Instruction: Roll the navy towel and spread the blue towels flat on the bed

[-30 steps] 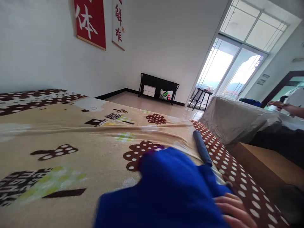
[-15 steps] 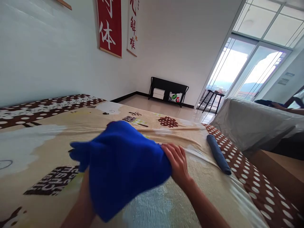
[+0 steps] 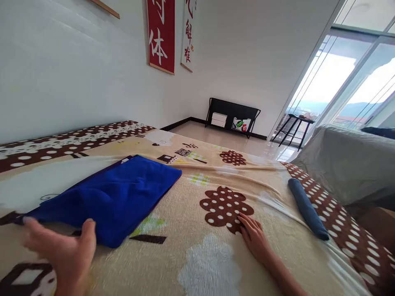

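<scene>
A blue piece of clothing (image 3: 123, 195) lies folded nearly flat on the printed blanket (image 3: 173, 267), with a small white label and a dark edge along its far side. At its near left corner is my left hand (image 3: 66, 250), slightly blurred, thumb and fingers apart. Whether the fingertips touch the fabric I cannot tell. My right hand (image 3: 254, 236) rests on the blanket beside a brown dotted flower print, its fingers stretched out and holding nothing.
A rolled grey-blue cloth (image 3: 308, 209) lies along the bed's right side. Beyond it stands a sofa under a plastic cover (image 3: 345, 164). A black rack (image 3: 233, 113) and a black stool (image 3: 296, 121) stand at the back. The wall (image 3: 61, 74) borders the left.
The blue clothing, held up between both hands before, now lies on the blanket farther left. Both hands have let go; the right has moved right and down onto the blanket. The view has turned left.
</scene>
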Demonstrator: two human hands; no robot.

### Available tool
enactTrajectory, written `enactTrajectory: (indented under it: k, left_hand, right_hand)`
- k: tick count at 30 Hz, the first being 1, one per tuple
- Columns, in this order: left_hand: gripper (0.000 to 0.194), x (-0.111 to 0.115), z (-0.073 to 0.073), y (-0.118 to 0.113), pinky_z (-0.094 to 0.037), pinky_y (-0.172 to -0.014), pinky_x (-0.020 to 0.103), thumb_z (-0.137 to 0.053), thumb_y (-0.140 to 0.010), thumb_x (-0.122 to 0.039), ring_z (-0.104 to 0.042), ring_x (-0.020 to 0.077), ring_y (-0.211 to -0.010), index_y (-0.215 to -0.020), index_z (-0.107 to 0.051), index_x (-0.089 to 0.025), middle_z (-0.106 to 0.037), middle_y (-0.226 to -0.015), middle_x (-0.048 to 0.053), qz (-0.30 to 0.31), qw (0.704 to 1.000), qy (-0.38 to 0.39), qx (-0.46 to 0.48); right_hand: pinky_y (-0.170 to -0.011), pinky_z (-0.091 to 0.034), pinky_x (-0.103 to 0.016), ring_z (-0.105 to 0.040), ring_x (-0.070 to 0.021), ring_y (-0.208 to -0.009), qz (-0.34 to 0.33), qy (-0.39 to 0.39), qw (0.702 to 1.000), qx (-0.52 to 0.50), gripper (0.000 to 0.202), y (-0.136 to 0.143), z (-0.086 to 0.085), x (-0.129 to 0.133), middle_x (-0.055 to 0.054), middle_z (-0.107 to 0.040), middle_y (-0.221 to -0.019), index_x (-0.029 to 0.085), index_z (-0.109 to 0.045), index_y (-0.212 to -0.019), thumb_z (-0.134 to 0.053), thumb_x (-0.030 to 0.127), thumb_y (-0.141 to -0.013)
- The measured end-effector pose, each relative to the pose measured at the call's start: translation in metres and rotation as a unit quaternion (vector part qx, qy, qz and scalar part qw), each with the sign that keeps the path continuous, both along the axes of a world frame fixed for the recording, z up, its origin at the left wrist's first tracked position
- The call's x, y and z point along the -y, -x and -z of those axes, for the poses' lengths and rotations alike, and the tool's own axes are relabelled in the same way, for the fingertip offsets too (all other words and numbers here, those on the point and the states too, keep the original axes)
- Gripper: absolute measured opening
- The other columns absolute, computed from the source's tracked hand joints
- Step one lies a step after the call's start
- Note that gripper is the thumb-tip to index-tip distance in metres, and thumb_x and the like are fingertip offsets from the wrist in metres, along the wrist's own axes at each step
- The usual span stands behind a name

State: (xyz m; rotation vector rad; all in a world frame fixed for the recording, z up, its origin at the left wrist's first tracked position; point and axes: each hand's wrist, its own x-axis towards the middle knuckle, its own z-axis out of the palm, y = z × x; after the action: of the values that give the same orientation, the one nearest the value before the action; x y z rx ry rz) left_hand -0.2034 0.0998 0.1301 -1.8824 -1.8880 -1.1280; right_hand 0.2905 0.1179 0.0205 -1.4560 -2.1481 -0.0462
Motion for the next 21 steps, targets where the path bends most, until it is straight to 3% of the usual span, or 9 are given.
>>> enactTrajectory:
  k: [2, 6, 9, 12, 17, 21]
  left_hand:
    - [0.049, -0.009, 0.016, -0.008, -0.035, -0.112, 0.041, -0.037, -0.099, -0.050, -0.048, 0.0270, -0.133, -0.138, -0.048, -0.022, -0.056, -0.142, 0.003, -0.009, 1.000, 0.028, -0.004]
    - [0.046, -0.048, 0.044, -0.029, -0.030, -0.112, 0.043, -0.049, -0.094, -0.045, -0.049, 0.0268, -0.134, -0.132, -0.057, -0.022, -0.052, -0.148, 0.007, 0.053, 0.991, 0.118, -0.041]
    - [0.036, -0.075, 0.055, -0.036, -0.028, -0.111, 0.050, -0.051, -0.092, -0.039, -0.051, 0.0287, -0.133, -0.121, -0.066, -0.023, -0.062, -0.138, 0.008, 0.054, 0.987, 0.145, -0.036]
    - [0.031, -0.084, 0.059, -0.034, -0.029, -0.111, 0.047, -0.050, -0.092, -0.034, -0.055, 0.0265, -0.130, -0.112, -0.071, -0.024, -0.067, -0.131, 0.005, 0.042, 0.989, 0.144, -0.008]
    - [0.039, -0.075, 0.050, -0.029, -0.047, -0.090, 0.032, -0.054, -0.089, -0.041, -0.069, 0.0267, -0.103, -0.104, -0.074, -0.011, -0.076, -0.107, 0.009, -0.023, 0.992, 0.087, 0.084]
    - [0.051, -0.081, 0.010, -0.035, -0.049, -0.085, 0.036, -0.048, -0.093, -0.047, -0.066, 0.0292, -0.098, -0.114, -0.067, -0.004, -0.076, -0.102, 0.009, -0.093, 0.981, -0.043, 0.167]
  right_hand:
    - [-0.101, -0.049, -0.046, -0.059, -0.0255, -0.124, 0.006, 0.008, 1.000, -0.005, 0.038, -0.006, 0.010, 0.008, -0.008, -0.063, -0.134, 0.025, -0.063, -0.128, -0.042, 0.031, -0.097]
    - [-0.106, -0.046, -0.048, -0.056, -0.0255, -0.128, 0.012, 0.029, 0.999, -0.020, 0.039, -0.011, 0.013, 0.012, -0.008, -0.060, -0.138, 0.024, -0.062, -0.130, -0.041, 0.033, -0.098]
    - [-0.109, -0.043, -0.048, -0.053, -0.0250, -0.131, 0.007, 0.046, 0.998, -0.036, 0.039, -0.015, 0.012, 0.016, -0.007, -0.058, -0.141, 0.025, -0.061, -0.132, -0.042, 0.033, -0.098]
    - [-0.110, -0.041, -0.048, -0.052, -0.0246, -0.132, 0.002, 0.063, 0.996, -0.057, 0.040, -0.021, 0.012, 0.022, -0.006, -0.057, -0.142, 0.026, -0.060, -0.132, -0.043, 0.032, -0.097]
    - [-0.112, -0.037, -0.049, -0.052, -0.0248, -0.131, -0.001, 0.088, 0.991, -0.101, 0.039, -0.027, 0.010, 0.031, -0.007, -0.058, -0.140, 0.026, -0.062, -0.130, -0.046, 0.033, -0.096]
    - [-0.112, -0.034, -0.049, -0.053, -0.0253, -0.130, -0.005, 0.100, 0.983, -0.152, 0.037, -0.028, 0.004, 0.035, -0.006, -0.060, -0.138, 0.027, -0.065, -0.126, -0.048, 0.034, -0.094]
